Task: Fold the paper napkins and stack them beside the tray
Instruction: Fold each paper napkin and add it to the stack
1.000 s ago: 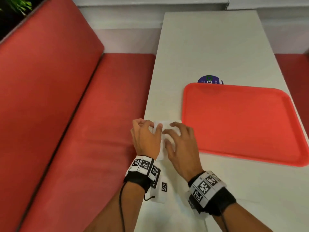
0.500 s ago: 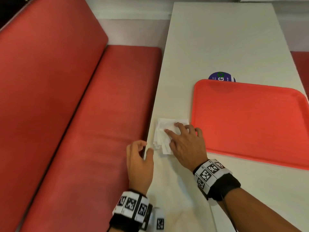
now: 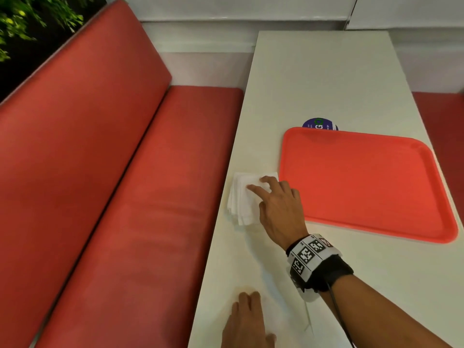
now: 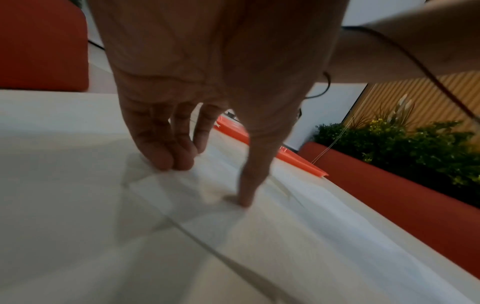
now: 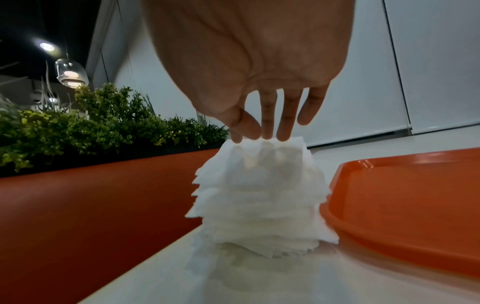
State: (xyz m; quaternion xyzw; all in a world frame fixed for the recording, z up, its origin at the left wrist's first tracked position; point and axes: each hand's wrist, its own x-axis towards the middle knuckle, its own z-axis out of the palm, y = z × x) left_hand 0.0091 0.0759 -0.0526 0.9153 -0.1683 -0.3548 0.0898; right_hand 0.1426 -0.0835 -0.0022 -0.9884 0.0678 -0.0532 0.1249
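A ragged stack of folded white napkins (image 3: 242, 197) (image 5: 259, 195) lies on the white table just left of the empty red tray (image 3: 364, 182) (image 5: 402, 195). My right hand (image 3: 256, 194) (image 5: 259, 135) rests on top of the stack with straight fingertips and grips nothing. My left hand (image 3: 244, 305) (image 4: 207, 181) is at the table's near end. Its straight fingers and thumb press down on a thin unfolded napkin (image 4: 233, 226) (image 3: 281, 310) that lies flat and is barely visible against the table.
The white table (image 3: 313, 84) runs away from me, with a red bench seat (image 3: 125, 197) along its left edge. A round blue sticker (image 3: 320, 123) shows behind the tray. Green plants (image 3: 25, 18) stand behind the bench back.
My left hand has left the stack and drawn back to the near end of the table, onto the flat napkin. My right hand has stayed on the stack.
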